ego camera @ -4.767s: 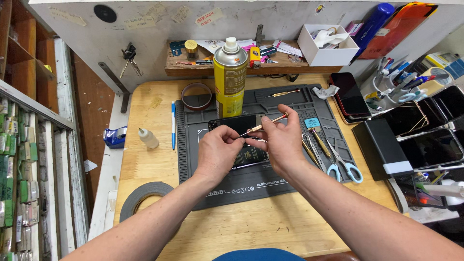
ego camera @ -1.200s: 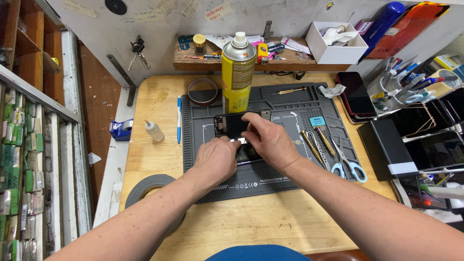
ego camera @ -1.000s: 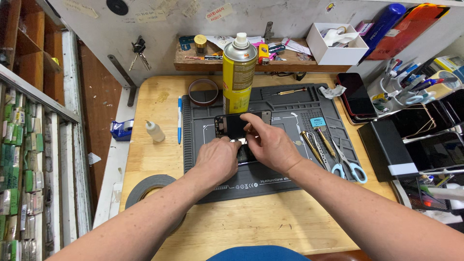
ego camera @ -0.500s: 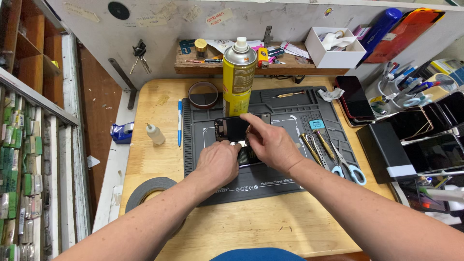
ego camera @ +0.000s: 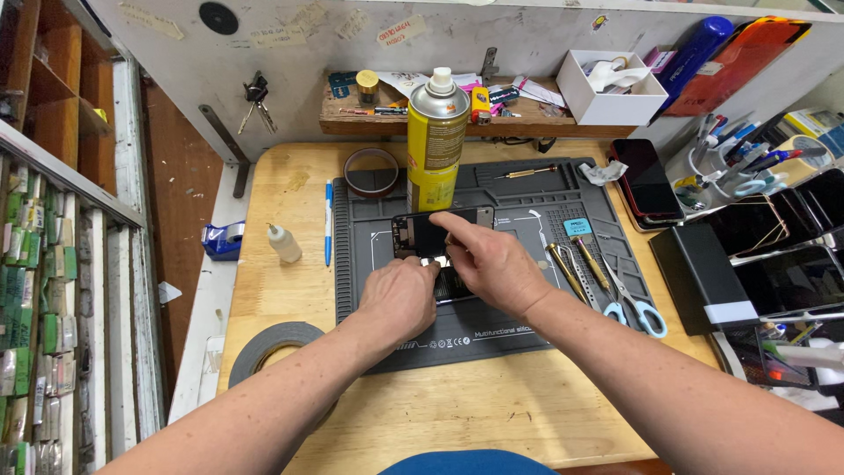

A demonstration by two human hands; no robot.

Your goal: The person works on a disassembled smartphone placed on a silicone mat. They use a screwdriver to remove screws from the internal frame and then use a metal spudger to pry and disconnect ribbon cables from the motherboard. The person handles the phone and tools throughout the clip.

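Observation:
An opened dark phone [ego camera: 422, 234] lies on the grey work mat [ego camera: 527, 330], with its inner parts showing at its left end. My left hand [ego camera: 400, 299] grips the phone's near edge, fingertips curled against it. From the right, my right hand [ego camera: 497, 264] reaches over the phone, its index finger stretched along the dark panel's top and its thumb beneath. The lower part of the phone is hidden under both hands.
A yellow spray can [ego camera: 437, 141] stands just behind the phone. Screwdrivers [ego camera: 571, 264] and blue-handled scissors [ego camera: 637, 308] lie on the mat's right. A brown tape ring [ego camera: 371, 171], blue pen [ego camera: 328, 220], dropper bottle [ego camera: 283, 244] and black tape roll [ego camera: 277, 343] sit left. More phones [ego camera: 646, 180] lie right.
Earlier my right hand held a thin tool above the phone; now both hands rest low on the phone. Over the last second they have barely shifted.

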